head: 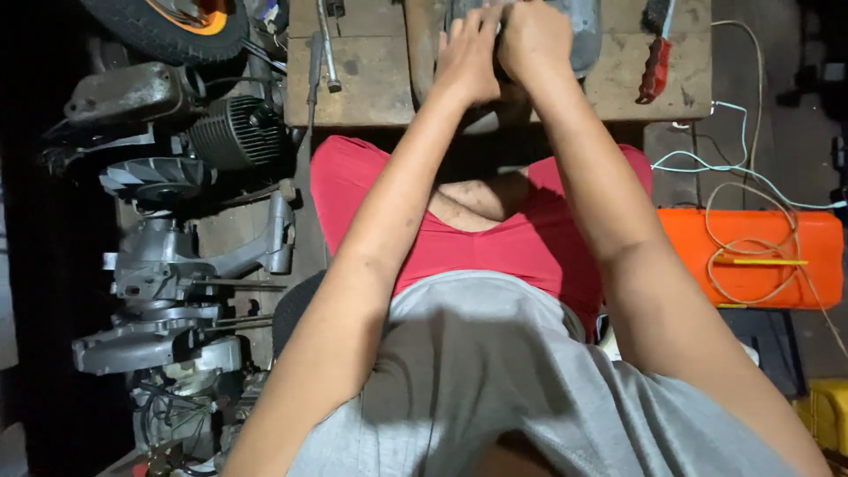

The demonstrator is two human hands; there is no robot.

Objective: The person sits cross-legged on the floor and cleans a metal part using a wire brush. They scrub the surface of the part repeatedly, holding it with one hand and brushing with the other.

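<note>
Left hand [466,55]: fingers spread flat over grey metal housing [585,35], steadying it on the wooden bench [371,79]. Right hand [533,35]: fingers curled against the housing's top; exact grip cannot be told, frame edge cuts it off. Red-handled tool [654,66] lies right, socket wrench [325,49] left. Engine parts [177,221] crowd the left side.

My 2 hands meet at 12 o'clock on a metal part [583,35] on the desk [371,79]. A knife [655,66] lies at 1 o'clock, a wrench [328,53] at 11, engine parts [168,256] at 9, a case [751,256] at 3.
</note>
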